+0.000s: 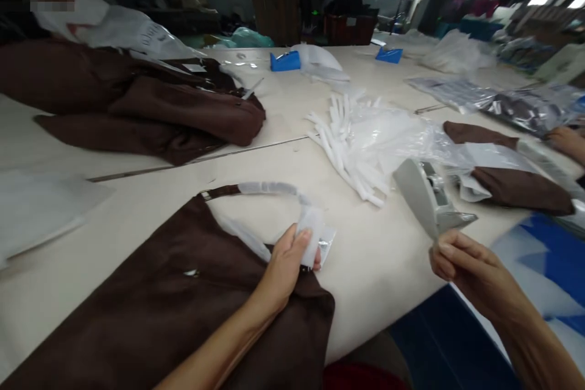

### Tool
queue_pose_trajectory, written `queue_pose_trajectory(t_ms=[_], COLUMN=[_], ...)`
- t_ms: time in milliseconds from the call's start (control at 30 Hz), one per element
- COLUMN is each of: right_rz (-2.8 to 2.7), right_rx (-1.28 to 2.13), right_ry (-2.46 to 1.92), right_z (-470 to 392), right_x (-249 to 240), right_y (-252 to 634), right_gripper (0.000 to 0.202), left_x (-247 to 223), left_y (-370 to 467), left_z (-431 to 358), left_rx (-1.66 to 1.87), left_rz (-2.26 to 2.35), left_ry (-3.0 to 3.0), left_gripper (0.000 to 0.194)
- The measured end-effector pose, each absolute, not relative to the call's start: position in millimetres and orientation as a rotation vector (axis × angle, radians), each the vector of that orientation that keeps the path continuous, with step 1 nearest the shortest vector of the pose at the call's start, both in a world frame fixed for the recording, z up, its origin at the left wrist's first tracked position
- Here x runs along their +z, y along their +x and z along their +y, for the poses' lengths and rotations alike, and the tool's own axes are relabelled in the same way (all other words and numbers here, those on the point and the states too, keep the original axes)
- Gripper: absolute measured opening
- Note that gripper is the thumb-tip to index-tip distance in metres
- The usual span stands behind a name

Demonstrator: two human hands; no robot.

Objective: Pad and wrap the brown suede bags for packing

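A dark brown bag (150,292) lies on the near left of the table, its strap looped upward and wrapped in translucent white sleeving (267,187). My left hand (287,259) is closed around the strap, gripping a piece of white foam sheet (311,225) folded about it. A shiny silvery tag or packet (326,241) pokes out behind those fingers. To the right, a grey tape dispenser (418,195) stands tilted in view. My right hand (466,268) is at its near end, thumb and fingers pinched together; what they pinch is too small to make out.
White foam tubes (338,146) and clear plastic bags (388,134) lie mid-table. More brown bags (183,103) are piled at left, and a wrapped brown piece (521,186) lies at right. Blue dispensers (286,61) stand farther back. Another person's hand (569,143) shows at the right edge.
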State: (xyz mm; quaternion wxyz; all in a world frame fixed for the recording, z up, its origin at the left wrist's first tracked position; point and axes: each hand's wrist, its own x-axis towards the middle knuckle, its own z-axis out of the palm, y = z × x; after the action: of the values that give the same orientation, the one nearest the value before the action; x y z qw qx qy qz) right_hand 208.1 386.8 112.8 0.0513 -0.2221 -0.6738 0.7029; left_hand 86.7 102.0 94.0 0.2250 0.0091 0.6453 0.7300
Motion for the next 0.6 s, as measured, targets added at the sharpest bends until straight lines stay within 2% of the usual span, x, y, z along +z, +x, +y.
queue_pose_trajectory(t_ms=[133, 233, 433, 600], right_rz=[-2.061, -2.155, -2.262, -2.291], right_rx=[2.547, 2.666, 2.683, 2.667], right_ry=[-0.153, 0.087, 0.105, 0.074], right_z=[321, 282, 260, 262], right_x=[132, 121, 84, 79], right_y=[152, 115, 95, 94], right_gripper=[0.03, 0.032, 0.041, 0.04], left_x=[91, 84, 74, 73], left_y=[88, 88, 86, 88], left_z=[99, 95, 91, 90], left_rx=[2.018, 2.014, 2.007, 2.037], left_rz=[1.777, 1.782, 1.809, 1.78], left_ry=[0.1, 0.173, 0.259, 0.241], left_gripper=[0.037, 0.036, 0.034, 0.038])
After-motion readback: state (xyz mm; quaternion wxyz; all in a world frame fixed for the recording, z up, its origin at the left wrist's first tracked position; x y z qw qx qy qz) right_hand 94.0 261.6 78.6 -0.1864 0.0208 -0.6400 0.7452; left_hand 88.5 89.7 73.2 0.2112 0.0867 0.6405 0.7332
